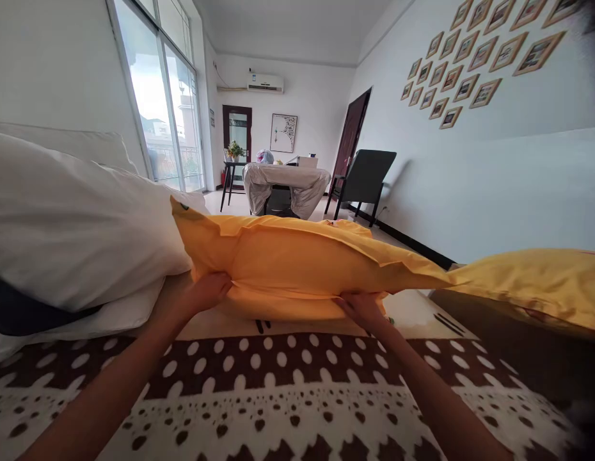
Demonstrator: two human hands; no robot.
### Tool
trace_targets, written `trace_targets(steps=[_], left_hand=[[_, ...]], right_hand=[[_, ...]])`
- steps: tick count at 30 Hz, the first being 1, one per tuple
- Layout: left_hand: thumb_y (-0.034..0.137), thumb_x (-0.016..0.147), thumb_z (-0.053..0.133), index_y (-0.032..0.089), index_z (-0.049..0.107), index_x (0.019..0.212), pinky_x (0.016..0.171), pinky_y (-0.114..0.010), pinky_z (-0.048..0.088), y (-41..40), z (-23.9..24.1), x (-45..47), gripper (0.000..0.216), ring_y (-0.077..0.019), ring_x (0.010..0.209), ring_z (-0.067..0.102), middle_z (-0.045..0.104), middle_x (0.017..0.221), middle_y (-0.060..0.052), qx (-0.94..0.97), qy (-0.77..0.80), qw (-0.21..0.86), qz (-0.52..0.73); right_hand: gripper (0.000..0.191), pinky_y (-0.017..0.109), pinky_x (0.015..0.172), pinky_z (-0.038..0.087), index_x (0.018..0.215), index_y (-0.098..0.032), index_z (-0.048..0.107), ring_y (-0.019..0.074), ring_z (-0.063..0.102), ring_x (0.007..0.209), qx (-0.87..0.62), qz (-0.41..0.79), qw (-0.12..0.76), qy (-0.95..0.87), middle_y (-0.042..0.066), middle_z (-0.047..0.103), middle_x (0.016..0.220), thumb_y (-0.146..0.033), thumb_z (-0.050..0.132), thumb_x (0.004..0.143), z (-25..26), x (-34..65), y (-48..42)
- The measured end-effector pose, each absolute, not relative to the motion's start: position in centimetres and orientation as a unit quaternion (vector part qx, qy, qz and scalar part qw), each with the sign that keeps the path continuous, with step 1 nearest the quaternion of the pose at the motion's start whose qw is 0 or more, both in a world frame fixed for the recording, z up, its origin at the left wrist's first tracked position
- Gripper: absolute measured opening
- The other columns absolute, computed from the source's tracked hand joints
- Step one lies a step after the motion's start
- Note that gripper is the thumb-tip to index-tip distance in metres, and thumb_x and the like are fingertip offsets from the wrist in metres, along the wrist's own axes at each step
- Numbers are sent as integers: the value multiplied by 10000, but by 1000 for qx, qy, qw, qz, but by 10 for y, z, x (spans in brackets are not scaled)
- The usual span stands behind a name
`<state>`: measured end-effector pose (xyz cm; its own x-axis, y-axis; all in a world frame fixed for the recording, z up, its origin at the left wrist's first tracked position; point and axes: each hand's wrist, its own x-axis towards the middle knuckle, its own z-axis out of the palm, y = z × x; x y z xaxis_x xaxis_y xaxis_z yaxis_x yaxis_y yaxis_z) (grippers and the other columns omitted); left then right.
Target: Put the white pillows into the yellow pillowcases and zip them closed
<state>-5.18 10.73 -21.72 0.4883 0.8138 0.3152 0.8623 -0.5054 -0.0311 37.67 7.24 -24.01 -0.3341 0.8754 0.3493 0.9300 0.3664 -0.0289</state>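
A yellow-orange pillow (297, 253) lies across the bed in front of me, its pointed corner sticking up at the left. My left hand (212, 291) grips the pillow's near side toward its left end, fingers closed in the fabric. Toward the right end, my right hand (363, 308) is closed on the same near edge, where a fold of the cover runs between both hands. The fingertips are partly hidden by the cloth. Under my forearms spreads a brown and cream patterned blanket (297, 397).
A large white pillow (77, 230) is piled at the left. Another yellow cushion-like bundle (542, 282) is at the right edge. Beyond the bed stand a cloth-covered table (307, 176) and a dark chair (367, 176). A glass window (158, 96) is on the left.
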Motion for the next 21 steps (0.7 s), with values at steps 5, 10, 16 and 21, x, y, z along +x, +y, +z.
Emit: trace_targets(steps=[5, 10, 16, 21], left_hand=[[263, 927, 350, 140, 623, 838, 784, -342, 451, 83, -212, -62, 312, -237, 868, 616, 666, 894, -122, -869, -475, 79, -113], [299, 900, 429, 177, 631, 896, 734, -337, 467, 38, -176, -77, 236, -231, 827, 608, 642, 941, -100, -894, -423, 109, -100], [355, 878, 477, 244, 540, 1224, 1004, -479, 321, 24, -89, -108, 369, -332, 1214, 469, 533, 1294, -125, -831, -368, 334, -251], [706, 785, 469, 228, 621, 887, 742, -321, 390, 65, -87, -142, 511, -217, 727, 586, 671, 828, -45, -833, -465, 247, -171]], right_hand=[[475, 295, 709, 438, 812, -164, 673, 219, 634, 775, -537, -8, 126, -834, 93, 700, 821, -516, 375, 922, -199, 377, 36], [382, 327, 752, 486, 1075, -172, 626, 233, 636, 840, -531, 39, 199, -823, 116, 693, 976, -449, 457, 874, -125, 405, -8], [460, 469, 916, 378, 1225, -165, 553, 322, 560, 1086, -555, -405, 176, -705, 186, 613, 1198, -204, 483, 772, -83, 461, -24], [394, 383, 791, 412, 1141, -169, 581, 276, 629, 912, -569, -434, 118, -689, 155, 685, 1007, -141, 465, 766, -107, 470, -17]])
